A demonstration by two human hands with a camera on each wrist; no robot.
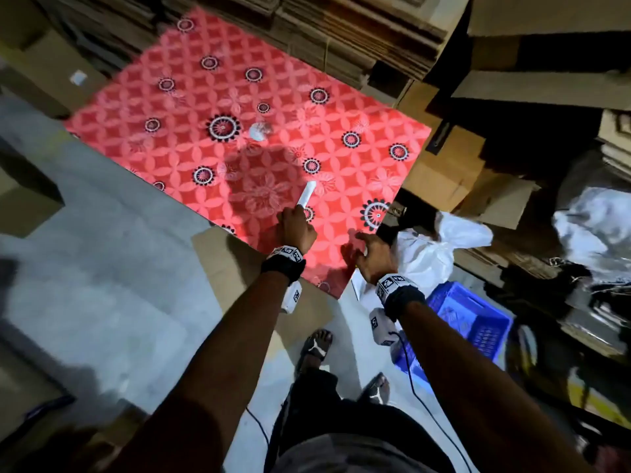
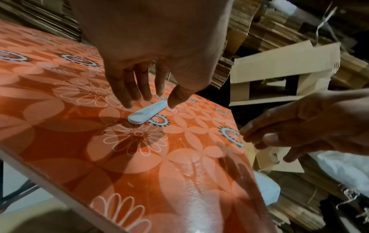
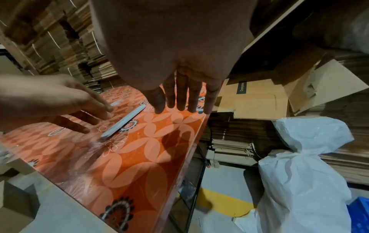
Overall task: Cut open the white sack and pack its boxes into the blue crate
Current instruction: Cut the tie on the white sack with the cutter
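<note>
A slim white cutter (image 1: 305, 196) (image 2: 147, 112) (image 3: 123, 121) lies flat on the red floral table (image 1: 239, 97). My left hand (image 1: 295, 227) (image 2: 151, 102) reaches over it with straight fingers; fingertips touch the tabletop on one side of it and the thumb comes down on the other, not gripping it. My right hand (image 1: 368, 252) (image 3: 183, 108) hovers flat and empty over the table's right edge. The white sack (image 1: 433, 254) (image 3: 303, 165), tied round its middle, stands on the floor right of the table. The blue crate (image 1: 471, 319) sits on the floor beside it.
Stacks of flattened cardboard (image 1: 358, 35) and open cartons (image 3: 257, 97) crowd the back and right. A small white round object (image 1: 257, 131) lies mid-table. More white plastic bags (image 1: 594, 227) sit at far right. My sandalled feet (image 1: 316, 346) stand on grey floor by the table corner.
</note>
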